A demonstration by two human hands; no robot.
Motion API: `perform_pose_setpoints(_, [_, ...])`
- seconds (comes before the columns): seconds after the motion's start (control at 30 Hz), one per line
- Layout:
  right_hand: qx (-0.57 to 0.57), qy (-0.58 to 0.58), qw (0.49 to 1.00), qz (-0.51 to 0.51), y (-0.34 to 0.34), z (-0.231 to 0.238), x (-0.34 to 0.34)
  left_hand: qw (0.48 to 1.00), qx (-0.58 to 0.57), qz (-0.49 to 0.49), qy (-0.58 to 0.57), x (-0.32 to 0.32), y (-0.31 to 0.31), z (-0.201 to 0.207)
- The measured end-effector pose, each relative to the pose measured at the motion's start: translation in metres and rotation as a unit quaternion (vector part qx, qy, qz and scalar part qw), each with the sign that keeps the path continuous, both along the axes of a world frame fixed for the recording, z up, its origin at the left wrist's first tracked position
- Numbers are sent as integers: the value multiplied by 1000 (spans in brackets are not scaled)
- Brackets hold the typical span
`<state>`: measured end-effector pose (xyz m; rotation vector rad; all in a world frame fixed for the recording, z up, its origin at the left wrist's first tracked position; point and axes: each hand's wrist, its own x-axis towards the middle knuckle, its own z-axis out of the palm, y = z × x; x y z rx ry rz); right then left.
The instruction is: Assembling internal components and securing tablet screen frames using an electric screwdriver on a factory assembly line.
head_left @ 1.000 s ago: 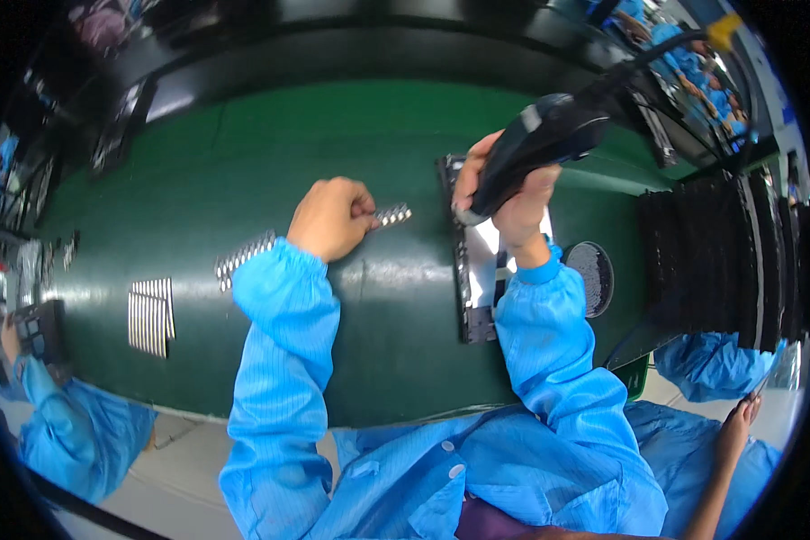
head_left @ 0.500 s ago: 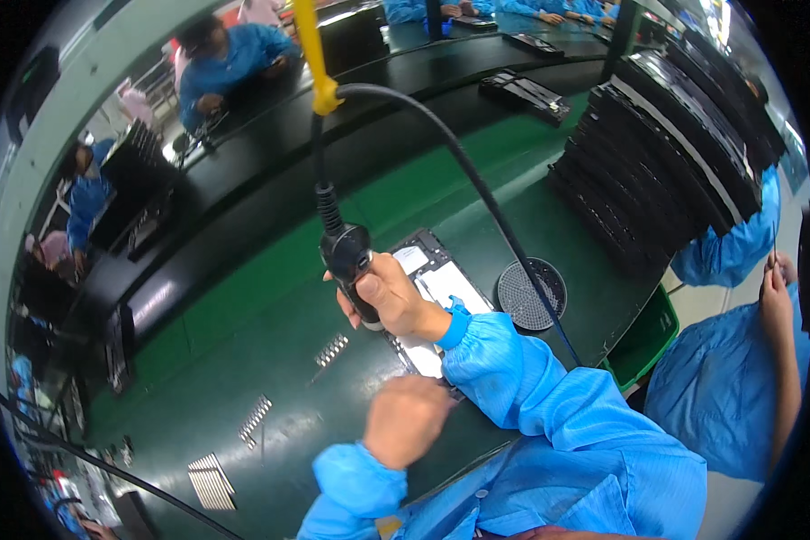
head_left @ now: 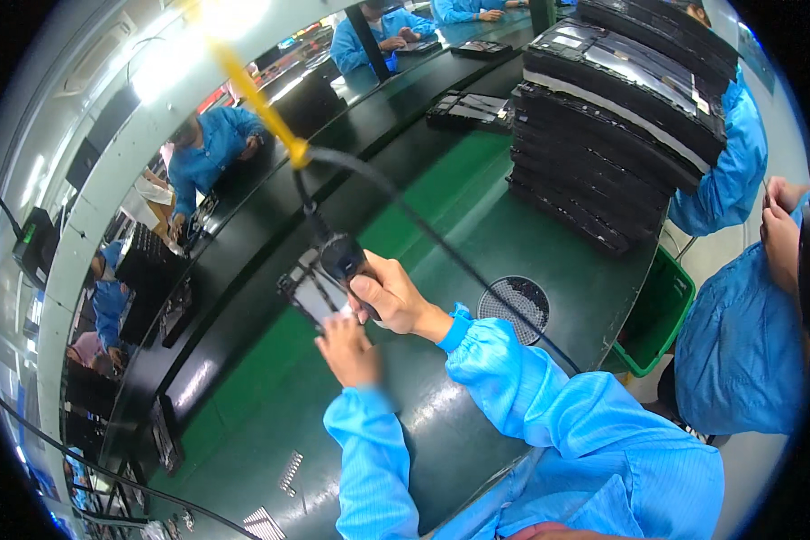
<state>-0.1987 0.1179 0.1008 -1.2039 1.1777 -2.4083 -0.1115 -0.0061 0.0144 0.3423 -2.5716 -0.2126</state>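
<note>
The panel (head_left: 311, 295) now lies farther across the counter (head_left: 243, 407), moving your work outward. Your right hand (head_left: 392, 297) grips the corded tool (head_left: 340, 256); your blurred left hand (head_left: 351, 353) seems open.

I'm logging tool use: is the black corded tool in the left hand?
No, the right hand grips the black corded tool.

Decent room on the green surface (head_left: 252, 409) toward the lower left, just dodge the little metal strip (head_left: 291, 473). Middle's jammed with the left hand (head_left: 349, 349), right hand (head_left: 391, 292) and black handheld tool (head_left: 340, 257), plus a black cord (head_left: 427, 229) slants across the round dish (head_left: 545, 310). Upper right's basically walled off by the tall dark panel stack (head_left: 594, 171).
</note>
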Motion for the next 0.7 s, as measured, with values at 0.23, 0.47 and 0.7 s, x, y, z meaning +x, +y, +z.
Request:
perform_pose_setpoints(0.23, [150, -11, 972, -179, -7, -29, -18, 986, -1, 167, 28, -5, 6, -4])
perform_pose_setpoints(0.47, [217, 30, 931, -293, -22, -94, -34, 994, 58, 90, -32, -2, -5, -14])
perform_pose_setpoints(0.7, [220, 69, 927, -296, -21, -92, -31, 990, 104, 93, -15, 2, -1, -12])
